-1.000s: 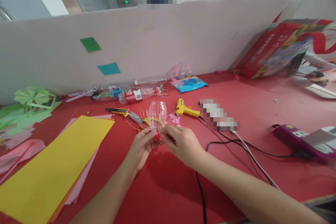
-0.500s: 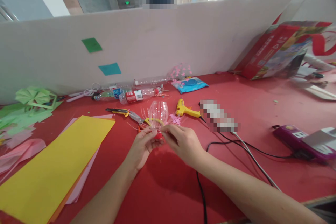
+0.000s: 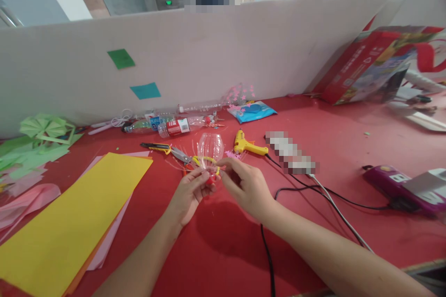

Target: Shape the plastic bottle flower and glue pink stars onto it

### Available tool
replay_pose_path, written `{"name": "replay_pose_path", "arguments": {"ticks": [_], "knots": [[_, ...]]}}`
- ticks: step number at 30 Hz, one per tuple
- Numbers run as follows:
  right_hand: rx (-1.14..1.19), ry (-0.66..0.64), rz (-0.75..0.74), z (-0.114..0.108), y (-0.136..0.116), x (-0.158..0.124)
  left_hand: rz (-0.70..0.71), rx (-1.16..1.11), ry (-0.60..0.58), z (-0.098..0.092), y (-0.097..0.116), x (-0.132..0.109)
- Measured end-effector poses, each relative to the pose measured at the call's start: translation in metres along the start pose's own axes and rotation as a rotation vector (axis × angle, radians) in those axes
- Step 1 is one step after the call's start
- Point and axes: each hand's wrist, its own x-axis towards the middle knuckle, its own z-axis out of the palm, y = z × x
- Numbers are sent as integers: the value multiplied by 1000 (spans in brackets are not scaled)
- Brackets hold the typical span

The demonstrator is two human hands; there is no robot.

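My left hand (image 3: 191,195) grips a cut clear plastic bottle (image 3: 210,147) near its red cap (image 3: 211,178), which points down. Thin clear strips fan out sideways from the bottle's lower part. Just right of the neck is my right hand (image 3: 245,188), thumb and fingertips pinched together beside the strips; what lies between them is too small to make out. Behind the bottle lie scissors (image 3: 181,154) with yellow handles, partly covered by it. Pink paper stars (image 3: 232,154) and a yellow glue gun (image 3: 248,145) rest beyond my right hand.
A yellow-handled cutter (image 3: 155,147) lies left of the scissors. Yellow paper sheets (image 3: 80,222) cover the left side of the red table (image 3: 223,250). Plastic bottles (image 3: 181,126) and a blue wipes pack (image 3: 252,112) lie at the back. Black cables (image 3: 266,246) run at right.
My right hand has shifted slightly away from the red cap, to the right. My left hand keeps its hold on the bottle, and the strips look more spread out.
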Motion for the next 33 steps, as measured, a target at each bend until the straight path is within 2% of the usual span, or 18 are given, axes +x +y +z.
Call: {"name": "replay_pose_path", "arguments": {"ticks": [17, 33], "knots": [[41, -30, 154, -1, 1, 4, -9, 37, 6, 0, 1, -1], [110, -20, 219, 0, 2, 6, 0, 74, -3, -1, 0, -2]]}}
